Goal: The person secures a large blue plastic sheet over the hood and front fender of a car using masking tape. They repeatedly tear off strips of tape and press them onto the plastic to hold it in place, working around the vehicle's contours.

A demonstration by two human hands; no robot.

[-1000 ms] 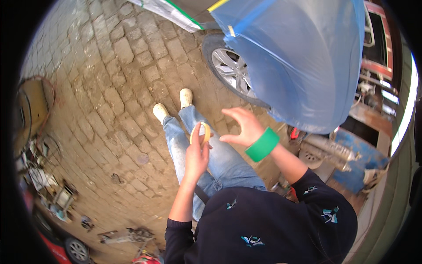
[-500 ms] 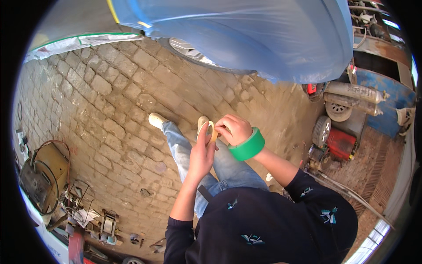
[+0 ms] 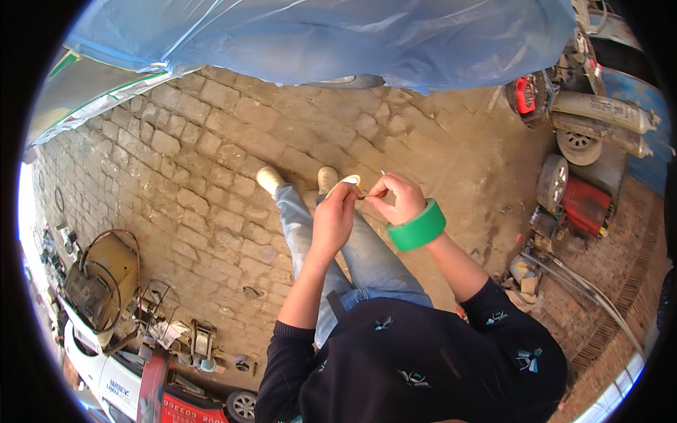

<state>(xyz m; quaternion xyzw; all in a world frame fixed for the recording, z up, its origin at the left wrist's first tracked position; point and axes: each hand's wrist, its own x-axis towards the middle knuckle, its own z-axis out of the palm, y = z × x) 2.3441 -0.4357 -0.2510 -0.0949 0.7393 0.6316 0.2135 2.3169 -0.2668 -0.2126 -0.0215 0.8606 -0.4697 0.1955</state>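
Observation:
My left hand (image 3: 333,224) is closed around a narrow roll of cream-yellow tape (image 3: 355,180), mostly hidden by the fingers. Close to its right, my right hand (image 3: 400,200) is pinched, thumb against fingertips, at what looks like the tape's loose end; the strip is too small to make out fully. A small pale tip pokes up above the right fingers, its kind unclear. Round my right wrist hangs a wide roll of green tape (image 3: 417,225). Both hands are held in front of my jeans, above the paved floor.
Blue plastic sheeting (image 3: 310,42) covers a vehicle ahead. At the right lie gas cylinders (image 3: 599,113), a wheel (image 3: 552,182) and a red machine (image 3: 587,203). A yellowish tank with hoses (image 3: 109,271) stands at the left. Rough stone paving (image 3: 190,176) lies between.
My view has shifted, bringing the sheeted vehicle higher in the picture. The cream tape roll has tilted and shows less. My right fingers have drawn into a pinch slightly farther right.

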